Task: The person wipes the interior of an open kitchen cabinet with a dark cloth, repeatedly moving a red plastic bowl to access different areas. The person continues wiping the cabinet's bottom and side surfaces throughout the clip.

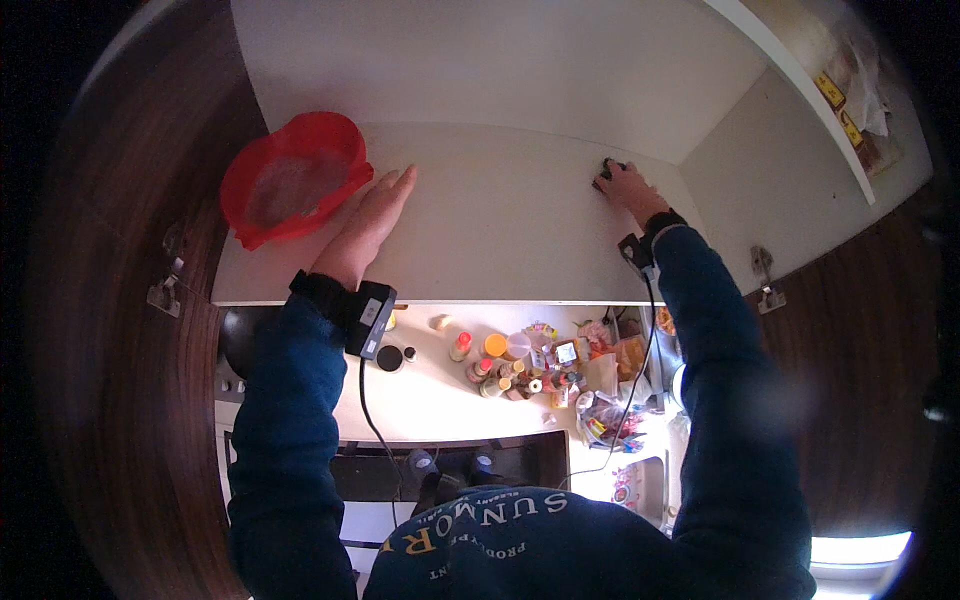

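Note:
Inside an open cabinet, my left hand (365,230) lies open on the white shelf (500,230), fingers stretched out and close together, just right of a red plastic basin (240,185); whether it touches the basin I cannot tell. The basin sits at the shelf's left end with a greyish bottom. My right hand (630,190) is closed on a small black object (603,175) at the right rear of the shelf; its exact kind is unclear. Both wrists wear black devices with cables hanging from them.
Dark wooden doors (130,330) stand open on both sides. An upper board (800,100) holds bags at right. Below are a counter (400,420) with several jars and bottles (495,345), bags (610,420), and a sink (645,490) at lower right.

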`<state>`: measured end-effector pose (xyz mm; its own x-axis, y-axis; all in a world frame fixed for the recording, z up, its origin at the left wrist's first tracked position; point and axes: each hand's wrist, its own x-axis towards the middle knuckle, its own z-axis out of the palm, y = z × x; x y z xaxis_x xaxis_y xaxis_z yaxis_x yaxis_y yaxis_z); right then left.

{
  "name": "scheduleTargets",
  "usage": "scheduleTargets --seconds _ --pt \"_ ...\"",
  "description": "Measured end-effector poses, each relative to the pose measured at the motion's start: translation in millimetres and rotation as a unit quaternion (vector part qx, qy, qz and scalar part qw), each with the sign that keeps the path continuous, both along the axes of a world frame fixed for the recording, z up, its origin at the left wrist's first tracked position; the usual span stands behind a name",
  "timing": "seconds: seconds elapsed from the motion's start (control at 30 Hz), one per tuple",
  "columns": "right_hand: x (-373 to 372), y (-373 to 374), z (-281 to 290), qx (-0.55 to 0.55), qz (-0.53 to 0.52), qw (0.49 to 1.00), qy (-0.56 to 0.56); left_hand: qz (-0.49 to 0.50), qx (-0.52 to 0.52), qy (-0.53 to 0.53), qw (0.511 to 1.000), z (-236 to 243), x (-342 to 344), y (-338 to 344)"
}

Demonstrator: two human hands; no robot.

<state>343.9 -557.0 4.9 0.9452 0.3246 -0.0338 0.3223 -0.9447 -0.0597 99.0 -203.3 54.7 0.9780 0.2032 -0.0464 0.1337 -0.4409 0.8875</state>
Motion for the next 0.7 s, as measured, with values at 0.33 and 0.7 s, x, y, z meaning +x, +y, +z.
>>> scheduleTargets --seconds 0.33,0.7 --pt "-103.5 216.2 0.8 0.199 0.44 0.871 -0.087 -0.144 0.248 0.012 0.958 17.1 92.7 -36.5" --pt "-32.9 45.6 -23.4 0.011 0.273 0.961 -0.049 -0.32 0.208 -0.17 0.908 -38.5 168.9 -170.0"
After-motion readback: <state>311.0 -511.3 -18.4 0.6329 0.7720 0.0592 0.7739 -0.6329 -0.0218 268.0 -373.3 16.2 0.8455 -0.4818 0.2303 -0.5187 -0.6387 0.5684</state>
